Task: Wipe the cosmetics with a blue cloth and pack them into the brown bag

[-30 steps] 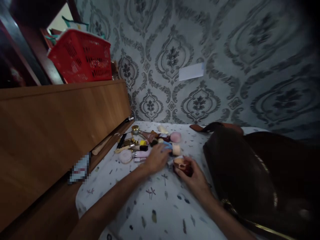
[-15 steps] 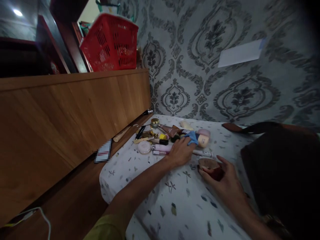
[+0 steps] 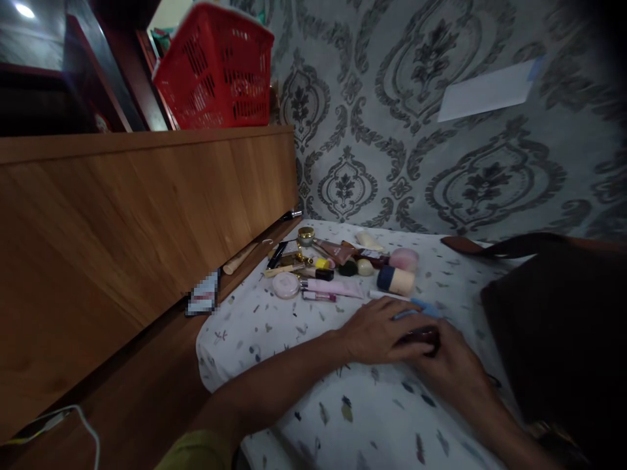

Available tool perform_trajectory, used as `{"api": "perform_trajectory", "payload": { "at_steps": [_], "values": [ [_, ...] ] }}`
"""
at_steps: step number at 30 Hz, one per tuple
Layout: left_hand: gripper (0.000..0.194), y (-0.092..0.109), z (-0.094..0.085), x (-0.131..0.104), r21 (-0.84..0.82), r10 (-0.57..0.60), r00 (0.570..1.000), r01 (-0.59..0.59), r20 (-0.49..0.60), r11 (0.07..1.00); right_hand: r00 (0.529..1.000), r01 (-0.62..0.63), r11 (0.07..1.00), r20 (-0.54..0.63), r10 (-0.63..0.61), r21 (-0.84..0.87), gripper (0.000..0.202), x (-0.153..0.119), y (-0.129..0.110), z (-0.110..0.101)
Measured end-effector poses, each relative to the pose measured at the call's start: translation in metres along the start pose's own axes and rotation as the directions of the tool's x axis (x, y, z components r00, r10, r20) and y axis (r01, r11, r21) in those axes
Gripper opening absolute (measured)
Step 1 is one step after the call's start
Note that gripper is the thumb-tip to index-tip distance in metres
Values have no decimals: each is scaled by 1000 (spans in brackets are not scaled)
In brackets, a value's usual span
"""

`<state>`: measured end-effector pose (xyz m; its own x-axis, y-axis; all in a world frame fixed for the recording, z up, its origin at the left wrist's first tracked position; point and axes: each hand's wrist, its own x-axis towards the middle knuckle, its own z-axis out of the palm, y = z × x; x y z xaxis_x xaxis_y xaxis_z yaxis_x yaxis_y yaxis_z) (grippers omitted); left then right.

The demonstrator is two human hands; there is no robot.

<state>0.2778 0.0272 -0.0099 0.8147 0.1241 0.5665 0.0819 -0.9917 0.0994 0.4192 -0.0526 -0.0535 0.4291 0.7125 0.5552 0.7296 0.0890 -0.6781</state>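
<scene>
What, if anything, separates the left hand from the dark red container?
Nothing visible: the left hand lies over the dark red container in the right hand. Blue cloth shows by the left hand; any beneath is hidden.

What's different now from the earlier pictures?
Your left hand moved right and toward you, from the makeup to the brown jar in your right hand. The blue cloth shifted the same way and now shows beside both hands. Your right hand still holds the jar; the round compact and red basket stayed put.
</scene>
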Motion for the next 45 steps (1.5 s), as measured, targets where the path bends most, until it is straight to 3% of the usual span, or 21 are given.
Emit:
{"api": "perform_trajectory", "payload": {
  "at_steps": [5,9,15,21,24,28,32,36,40,45],
  "values": [
    [45,0,-4,-5,-76,-60,998,57,-36,995,995,37,989,82,-49,142,26,-1,-3,-3],
    [43,0,-10,-6,-169,-95,994,85,-54,982,992,93,989,74,-102,117,25,-4,-7,-3],
    [35,1,-13,-6,-331,-139,979,82,-152,940,998,24,999,-62,-22,30,60,-8,-12,-3],
    [25,4,-8,-5,-357,-255,951,180,-175,917,996,-84,995,4,84,50,37,-7,-22,-12],
    [18,10,-7,-5,-287,-230,947,162,-224,944,993,-121,987,31,118,102,34,-8,-30,-17],
    [13,20,-10,-4,-157,-75,959,32,-275,987,985,-149,969,113,128,196,33,-9,-35,-22],
    [20,23,-16,-1,-115,56,968,-87,-246,990,991,-96,973,114,73,209,33,-11,-37,-25],
    [23,19,-21,0,-126,84,977,-110,-194,986,989,79,979,109,-100,189,31,-14,-38,-25],
    [23,18,-23,2,-149,37,992,-55,-120,987,980,130,968,122,-159,215,38,-13,-37,-25],
    [29,16,-23,1,-201,-102,994,94,-26,975,976,120,964,151,-158,238,39,-12,-37,-26]
  ]
}}
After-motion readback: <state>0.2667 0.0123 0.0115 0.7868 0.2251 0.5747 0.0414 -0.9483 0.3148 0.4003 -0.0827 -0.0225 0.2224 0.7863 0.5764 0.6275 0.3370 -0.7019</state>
